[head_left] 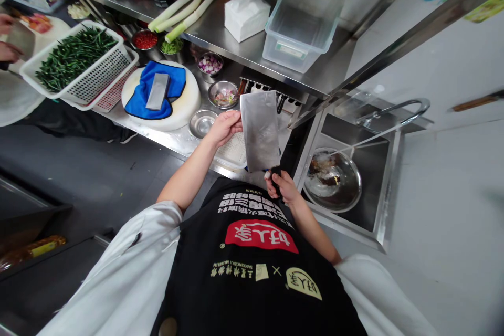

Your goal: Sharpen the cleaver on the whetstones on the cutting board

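Note:
My right hand (pixel 281 186) is wrapped round the black handle of a wide cleaver (pixel 260 131), held upright in front of my apron. My left hand (pixel 226 127) is beside the blade's left edge, its fingers pressed together and their tips touching the blade. To the left, a grey whetstone (pixel 158 92) lies on a blue cloth (pixel 136 95) over a round white cutting board (pixel 185 107). Near my left hand sits a small steel bowl (pixel 202 123).
A basket (pixel 94 73) of green chillies stands left. Under a running faucet (pixel 417 107), a metal basin (pixel 346 197) sits in the sink at right. A shelf (pixel 252 52) with a clear bin (pixel 295 37) overhangs the counter. Another person's hand (pixel 8 52) shows far left.

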`<action>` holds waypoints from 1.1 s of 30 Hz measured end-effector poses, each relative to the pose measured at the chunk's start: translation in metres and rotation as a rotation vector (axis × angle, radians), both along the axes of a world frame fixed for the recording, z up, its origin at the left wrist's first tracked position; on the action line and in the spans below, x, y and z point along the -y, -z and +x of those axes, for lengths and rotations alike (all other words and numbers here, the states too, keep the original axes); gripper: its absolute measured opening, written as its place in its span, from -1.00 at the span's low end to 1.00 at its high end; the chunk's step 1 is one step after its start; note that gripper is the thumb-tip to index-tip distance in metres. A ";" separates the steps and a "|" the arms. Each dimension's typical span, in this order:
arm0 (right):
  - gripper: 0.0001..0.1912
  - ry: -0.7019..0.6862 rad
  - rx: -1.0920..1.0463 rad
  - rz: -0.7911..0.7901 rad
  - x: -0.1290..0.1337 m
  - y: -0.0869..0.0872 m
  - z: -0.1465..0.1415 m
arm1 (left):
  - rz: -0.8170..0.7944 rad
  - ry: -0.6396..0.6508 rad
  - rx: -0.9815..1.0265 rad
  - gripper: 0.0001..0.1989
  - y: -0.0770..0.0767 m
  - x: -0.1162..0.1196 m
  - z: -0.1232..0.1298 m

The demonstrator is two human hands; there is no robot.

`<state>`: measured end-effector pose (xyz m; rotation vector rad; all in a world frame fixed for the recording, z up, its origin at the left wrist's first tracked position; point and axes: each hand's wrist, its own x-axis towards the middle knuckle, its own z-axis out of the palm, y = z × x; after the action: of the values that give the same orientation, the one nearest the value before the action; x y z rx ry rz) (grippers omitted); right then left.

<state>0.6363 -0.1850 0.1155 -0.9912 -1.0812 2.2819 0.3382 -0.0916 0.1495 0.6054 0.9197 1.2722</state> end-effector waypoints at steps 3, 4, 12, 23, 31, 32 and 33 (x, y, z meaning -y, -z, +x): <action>-0.41 0.072 0.141 0.116 0.001 0.002 -0.004 | -0.035 -0.078 -0.068 -0.41 -0.001 -0.003 0.003; -0.42 0.095 0.194 0.152 0.001 0.003 -0.006 | -0.056 -0.107 -0.099 -0.43 -0.001 -0.005 0.005; -0.44 0.174 0.432 0.348 0.008 0.006 -0.012 | -0.160 -0.228 -0.185 -0.52 0.014 -0.006 0.011; -0.45 0.186 0.413 0.292 0.009 0.008 -0.013 | -0.167 -0.288 -0.205 -0.50 0.023 -0.006 0.015; -0.40 0.183 0.317 0.150 0.008 0.004 -0.017 | -0.189 -0.216 -0.251 -0.47 0.021 -0.007 0.016; -0.40 0.184 0.314 0.145 0.008 0.004 -0.018 | -0.181 -0.231 -0.257 -0.48 0.021 -0.008 0.017; -0.40 0.185 0.309 0.139 0.008 0.004 -0.018 | -0.171 -0.249 -0.261 -0.49 0.022 -0.008 0.017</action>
<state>0.6184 -0.1935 0.1117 -1.3559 -1.1956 1.9210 0.3551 -0.0833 0.1275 0.5414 1.3390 1.3367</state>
